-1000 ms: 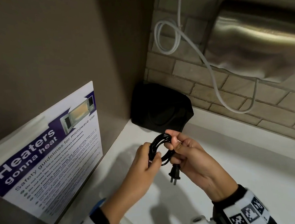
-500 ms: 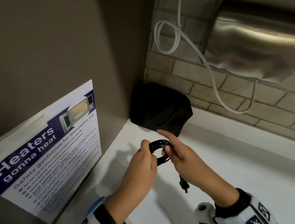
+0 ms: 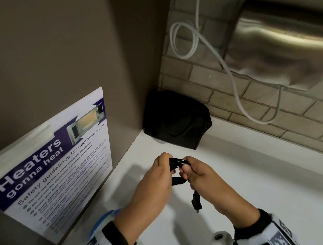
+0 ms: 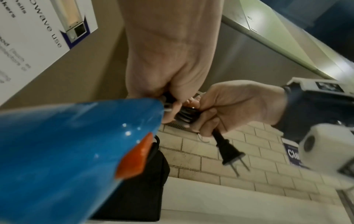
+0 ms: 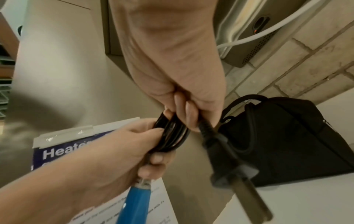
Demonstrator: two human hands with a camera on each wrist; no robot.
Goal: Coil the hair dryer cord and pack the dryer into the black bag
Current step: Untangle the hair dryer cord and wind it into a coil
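Note:
A coil of black cord [image 3: 177, 163] is held above the white counter [image 3: 259, 182] by both hands. My left hand [image 3: 166, 166] grips its left side. My right hand [image 3: 186, 169] pinches its right side, and the plug [image 3: 196, 203] dangles below that hand. The blue hair dryer [image 4: 67, 151] with an orange switch [image 4: 134, 157] hangs under my left hand, its handle [image 5: 134, 204] leading up to the coil [image 5: 172, 134]. The black bag [image 3: 176, 119] stands in the corner behind the hands, apart from them. I cannot tell whether it is open.
A microwave safety poster [image 3: 59, 170] leans on the left wall. A white cable [image 3: 219, 58] loops down the brick wall beside a steel wall unit [image 3: 286, 43]. The counter stretches to the right of the hands.
The cord loop, upright and round a second ago, is now squeezed flat between both hands. The plug has dropped lower under my right hand.

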